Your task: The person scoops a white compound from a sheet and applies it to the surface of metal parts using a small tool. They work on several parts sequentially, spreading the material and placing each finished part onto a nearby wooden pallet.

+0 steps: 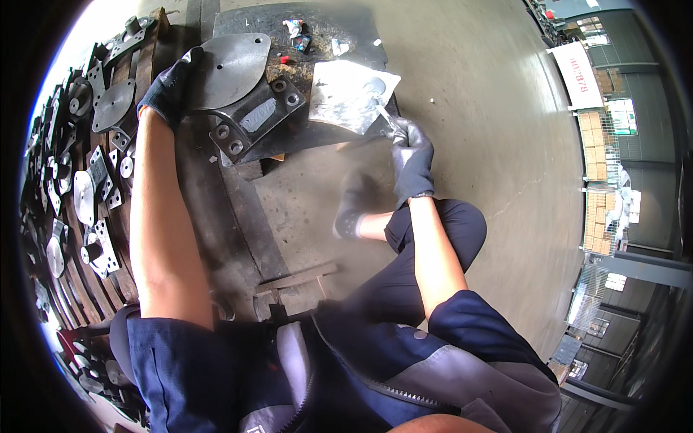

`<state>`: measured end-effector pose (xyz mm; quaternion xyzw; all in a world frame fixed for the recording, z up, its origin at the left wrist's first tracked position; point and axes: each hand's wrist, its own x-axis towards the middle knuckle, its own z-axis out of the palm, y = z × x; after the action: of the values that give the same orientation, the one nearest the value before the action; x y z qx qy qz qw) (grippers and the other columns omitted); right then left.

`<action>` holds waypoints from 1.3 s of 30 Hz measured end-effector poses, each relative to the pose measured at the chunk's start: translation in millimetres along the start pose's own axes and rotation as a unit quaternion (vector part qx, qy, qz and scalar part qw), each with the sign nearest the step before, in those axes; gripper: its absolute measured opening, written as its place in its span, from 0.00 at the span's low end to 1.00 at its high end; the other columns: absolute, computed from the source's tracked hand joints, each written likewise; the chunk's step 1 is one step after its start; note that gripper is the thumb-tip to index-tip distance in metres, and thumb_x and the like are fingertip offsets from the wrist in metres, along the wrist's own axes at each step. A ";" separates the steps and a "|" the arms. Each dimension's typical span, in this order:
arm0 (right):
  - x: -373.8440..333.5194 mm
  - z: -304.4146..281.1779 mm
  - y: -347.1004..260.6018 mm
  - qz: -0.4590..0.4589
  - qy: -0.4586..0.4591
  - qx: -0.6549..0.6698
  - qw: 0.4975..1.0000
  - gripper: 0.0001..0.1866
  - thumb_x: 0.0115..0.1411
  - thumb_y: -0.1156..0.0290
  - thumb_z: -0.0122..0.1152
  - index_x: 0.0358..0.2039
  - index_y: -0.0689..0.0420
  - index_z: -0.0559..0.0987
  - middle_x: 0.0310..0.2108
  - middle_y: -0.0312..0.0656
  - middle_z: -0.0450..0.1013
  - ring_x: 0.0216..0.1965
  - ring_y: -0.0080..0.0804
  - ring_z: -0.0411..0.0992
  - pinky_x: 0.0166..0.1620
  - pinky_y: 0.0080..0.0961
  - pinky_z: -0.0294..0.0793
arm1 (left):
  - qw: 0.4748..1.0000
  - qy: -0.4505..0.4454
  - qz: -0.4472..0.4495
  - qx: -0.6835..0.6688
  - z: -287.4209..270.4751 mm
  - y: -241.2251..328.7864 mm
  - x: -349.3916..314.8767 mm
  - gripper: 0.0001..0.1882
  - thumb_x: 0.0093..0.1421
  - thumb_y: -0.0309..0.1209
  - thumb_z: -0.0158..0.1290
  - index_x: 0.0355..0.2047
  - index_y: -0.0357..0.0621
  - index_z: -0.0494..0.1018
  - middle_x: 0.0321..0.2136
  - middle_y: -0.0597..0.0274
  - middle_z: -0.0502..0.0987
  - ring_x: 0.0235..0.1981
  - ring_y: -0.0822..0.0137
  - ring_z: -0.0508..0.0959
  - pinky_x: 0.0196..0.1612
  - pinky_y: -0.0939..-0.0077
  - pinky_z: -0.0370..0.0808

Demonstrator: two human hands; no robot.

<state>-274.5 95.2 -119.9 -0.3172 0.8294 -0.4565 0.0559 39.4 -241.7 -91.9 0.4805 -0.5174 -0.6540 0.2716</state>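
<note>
My left hand (172, 90), in a dark glove, is closed on the left edge of a round grey metal plate (234, 68) that has small holes. The plate is part of a dark metal casting (254, 119) whose base has several bolt holes. My right hand (413, 160), also gloved, is closed around a thin pale stick-like tool (385, 114). The tool's tip is at a patch of grey paste (373, 88) on a white sheet (338, 97). The sheet lies on the worktop, right of the casting.
Crumpled wrappers (296, 32) and a small red cap (284, 60) lie on the dark worktop (346, 22) beyond the casting. At the left, many similar metal parts (85, 195) sit on wooden slats. My foot (350, 216) is on the concrete floor; stacked boxes (595, 148) stand far right.
</note>
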 end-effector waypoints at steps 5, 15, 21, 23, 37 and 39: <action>11.3 7.8 33.1 0.168 -0.007 0.288 0.943 0.12 0.58 0.85 0.56 0.42 0.62 0.81 0.35 0.39 0.79 0.37 0.26 0.74 0.44 0.23 0.74 | 0.999 0.002 -0.022 -0.023 7.7 10.8 -11.0 0.30 0.63 0.53 0.58 0.54 0.42 0.78 0.46 0.61 0.82 0.44 0.69 0.80 0.51 0.76 0.75; 4.7 13.1 25.3 0.056 -0.032 0.162 0.985 0.15 0.58 0.89 0.51 0.42 0.64 0.81 0.31 0.36 0.76 0.34 0.21 0.72 0.39 0.19 0.71 | 0.999 -0.009 0.004 -0.038 -2.4 -5.6 6.7 0.29 0.63 0.52 0.58 0.52 0.40 0.78 0.43 0.63 0.83 0.41 0.71 0.80 0.48 0.79 0.75; 6.0 11.8 24.1 0.143 -0.136 0.183 0.963 0.15 0.63 0.84 0.52 0.47 0.60 0.80 0.30 0.34 0.76 0.30 0.19 0.69 0.35 0.18 0.69 | 0.998 0.003 0.057 0.038 -5.9 -6.2 13.0 0.28 0.64 0.51 0.58 0.52 0.40 0.79 0.42 0.64 0.83 0.40 0.73 0.80 0.48 0.81 0.75; 4.6 4.8 -2.6 0.221 -0.149 0.149 0.952 0.15 0.64 0.82 0.52 0.49 0.59 0.79 0.30 0.35 0.77 0.30 0.19 0.69 0.33 0.18 0.69 | 0.998 0.017 0.012 0.062 -4.2 1.7 5.2 0.27 0.64 0.51 0.58 0.52 0.40 0.79 0.42 0.65 0.83 0.40 0.73 0.80 0.48 0.80 0.75; -50.6 65.1 -113.8 -0.261 -0.130 0.136 0.947 0.24 0.54 0.89 0.51 0.51 0.60 0.79 0.36 0.46 0.80 0.33 0.35 0.80 0.39 0.27 0.77 | 0.990 0.032 0.060 0.122 2.8 5.3 -11.5 0.32 0.61 0.59 0.57 0.49 0.43 0.81 0.41 0.62 0.83 0.40 0.71 0.80 0.50 0.75 0.74; -48.7 70.1 -109.1 -0.314 -0.090 0.072 0.942 0.22 0.54 0.85 0.54 0.50 0.60 0.80 0.35 0.49 0.80 0.32 0.39 0.80 0.37 0.28 0.78 | 0.993 0.025 0.045 0.105 6.8 7.3 -12.0 0.31 0.61 0.58 0.57 0.49 0.43 0.81 0.41 0.62 0.83 0.40 0.71 0.79 0.50 0.75 0.74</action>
<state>-157.3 31.1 -83.5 -0.5963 0.6439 -0.4793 0.0069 36.9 -231.0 -80.9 0.4990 -0.5972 -0.5709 0.2616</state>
